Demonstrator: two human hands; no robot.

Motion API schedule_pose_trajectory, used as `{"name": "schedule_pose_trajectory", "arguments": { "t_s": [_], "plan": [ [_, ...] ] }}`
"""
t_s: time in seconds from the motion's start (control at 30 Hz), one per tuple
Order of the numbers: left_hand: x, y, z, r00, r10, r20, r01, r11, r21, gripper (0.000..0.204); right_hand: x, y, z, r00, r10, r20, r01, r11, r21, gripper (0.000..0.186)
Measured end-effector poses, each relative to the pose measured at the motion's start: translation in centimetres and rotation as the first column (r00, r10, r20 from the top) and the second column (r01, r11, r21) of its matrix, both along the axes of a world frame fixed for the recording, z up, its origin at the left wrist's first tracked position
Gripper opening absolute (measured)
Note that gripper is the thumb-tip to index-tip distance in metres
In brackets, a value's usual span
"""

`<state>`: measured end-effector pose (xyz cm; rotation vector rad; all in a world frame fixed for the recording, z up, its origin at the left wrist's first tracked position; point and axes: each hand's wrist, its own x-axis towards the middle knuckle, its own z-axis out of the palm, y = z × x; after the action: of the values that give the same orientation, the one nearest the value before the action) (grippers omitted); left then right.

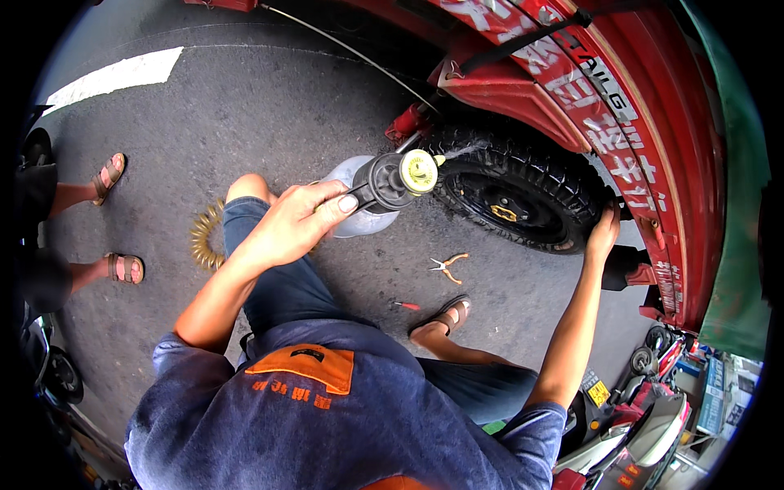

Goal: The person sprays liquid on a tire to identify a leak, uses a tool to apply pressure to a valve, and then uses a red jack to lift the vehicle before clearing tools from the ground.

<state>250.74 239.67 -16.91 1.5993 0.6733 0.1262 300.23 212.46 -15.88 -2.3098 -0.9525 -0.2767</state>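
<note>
My left hand [306, 219] is closed round the handle of a pump spray bottle [359, 220], with the thumb on top. The bottle has a black head, a yellow round cap and nozzle, and a pale translucent body. A thin spray leaves the nozzle toward the tread of a black tyre [523, 155]. On the wheel's black rim sits a gold emblem. My right hand [603, 233] grips the tyre's right side, its fingers partly hidden against the tread. The wheel is under the fender of a red three-wheeled vehicle [572, 90].
Orange-handled pliers [449, 267] and a small red-handled tool [407, 305] lie on the asphalt. A coiled yellow air hose [206, 237] rests beside my left knee. Another person's sandalled feet [114, 178] are at the left. Motorcycles [629, 433] stand at the lower right.
</note>
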Motion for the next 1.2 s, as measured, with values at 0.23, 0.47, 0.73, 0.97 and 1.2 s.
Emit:
{"name": "schedule_pose_trajectory", "arguments": {
  "t_s": [0.23, 0.47, 0.73, 0.97, 1.2],
  "plan": [
    [2.2, -2.1, -2.0, 0.955, -0.153, 0.255, 0.148, 0.988, 0.039, 0.038, 1.3, -0.9, -0.2, 0.998, -0.045, -0.045, 0.043, 0.998, -0.035, 0.053],
    [3.7, -6.0, -9.2, 0.950, -0.277, 0.144, 0.279, 0.960, 0.010, 0.056, -0.2, -0.2, 0.8, 0.989, -0.024, -0.145, 0.022, 1.000, -0.012, 0.053],
    [3.5, -7.7, -14.3, 0.959, -0.275, 0.074, 0.285, 0.924, -0.254, 0.045, 0.3, -1.3, 0.8, 0.955, -0.137, -0.264, 0.155, 0.987, 0.047, 0.060],
    [3.4, -6.6, -14.9, 0.981, -0.102, 0.164, 0.106, 0.994, -0.012, 0.038, 0.2, -0.9, 0.8, 0.945, -0.171, -0.279, 0.204, 0.975, 0.091, 0.057],
    [2.1, -3.2, -12.8, 0.890, 0.071, 0.450, 0.003, 0.987, -0.162, 0.033, 1.8, -2.9, 1.1, 0.941, -0.206, -0.270, 0.224, 0.974, 0.036, 0.057]
  ]
}}
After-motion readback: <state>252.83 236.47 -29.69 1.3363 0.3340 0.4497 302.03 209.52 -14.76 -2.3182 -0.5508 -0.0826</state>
